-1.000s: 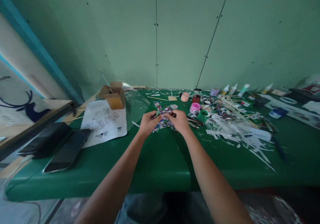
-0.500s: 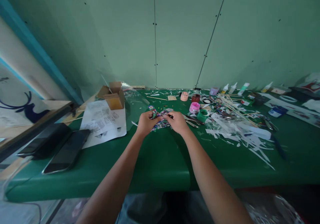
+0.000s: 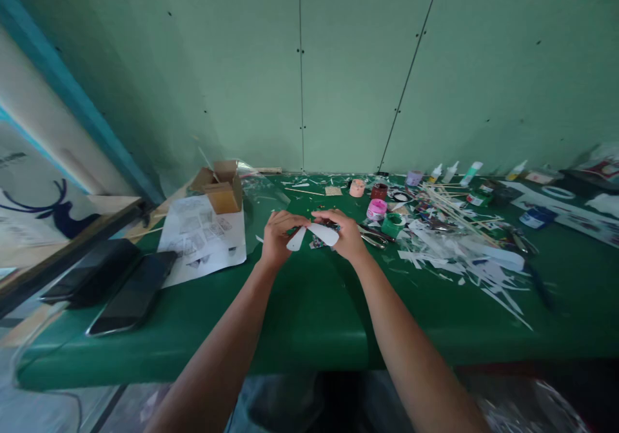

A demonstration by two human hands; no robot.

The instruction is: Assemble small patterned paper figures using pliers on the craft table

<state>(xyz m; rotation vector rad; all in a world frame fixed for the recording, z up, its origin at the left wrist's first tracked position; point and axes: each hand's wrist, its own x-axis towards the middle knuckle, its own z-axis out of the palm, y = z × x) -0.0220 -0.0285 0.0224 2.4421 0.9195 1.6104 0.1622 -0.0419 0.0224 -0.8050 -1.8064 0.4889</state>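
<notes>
Between my hands, above the green work surface (image 3: 309,310), is a paper cut-out (image 3: 324,234) whose white side faces me as two rounded lobes. My left hand (image 3: 279,234) is closed on its left part, fingertips near the middle. Closed on the right part is my right hand (image 3: 345,233), thumb beneath and fingers over the top. Both sets of fingertips nearly meet at the narrow centre. A bit of multicoloured patterned material shows just below the cut-out; I cannot tell whether it belongs to it. Metal pliers (image 3: 372,236) lie right of my right hand.
Paint jars, pink (image 3: 376,210) and green (image 3: 392,225), stand behind the pliers. Paper scraps (image 3: 449,252) and wooden sticks (image 3: 457,207) are heaped at right. On the left are a cardboard box (image 3: 225,194), printed sheet (image 3: 203,240) and phone (image 3: 133,294). Glue bottles (image 3: 451,172) stand by the wall.
The cut-out has been turned in my hands: its colourful patterned face showed before, and white lobes show now. Both hands have rotated slightly, with fingers now more on top.
</notes>
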